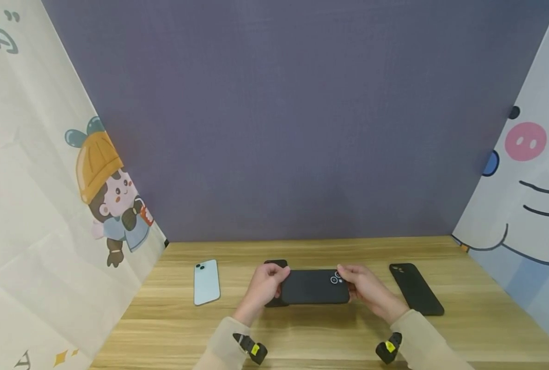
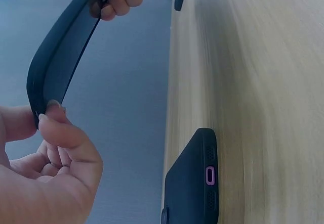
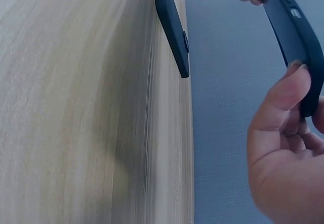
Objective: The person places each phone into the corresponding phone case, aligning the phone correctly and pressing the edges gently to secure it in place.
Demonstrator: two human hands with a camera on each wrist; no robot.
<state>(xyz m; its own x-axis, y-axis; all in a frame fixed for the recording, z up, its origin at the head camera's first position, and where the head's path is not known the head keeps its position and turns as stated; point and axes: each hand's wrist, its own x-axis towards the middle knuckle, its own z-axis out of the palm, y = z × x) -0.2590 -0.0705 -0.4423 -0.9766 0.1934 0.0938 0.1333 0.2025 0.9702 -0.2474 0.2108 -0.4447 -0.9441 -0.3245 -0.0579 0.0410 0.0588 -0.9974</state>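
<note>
The black phone case (image 1: pixel 315 287) hangs above the desk (image 1: pixel 172 329), bowed between your hands: left hand (image 1: pixel 264 285) pinches one end, right hand (image 1: pixel 365 289) the other. You're mid-flex; next calls for steady, even grip.

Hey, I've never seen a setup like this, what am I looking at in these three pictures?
No machine here: a person wears three cameras. The wide picture comes from the head; the other two from each wrist. The left hand and right hand grip the ends of a black phone case, lifted off the wooden table and bowed in the wrist views. On the table lie a light blue phone, a black phone to the right, and another black device partly hidden behind the left hand.
</note>
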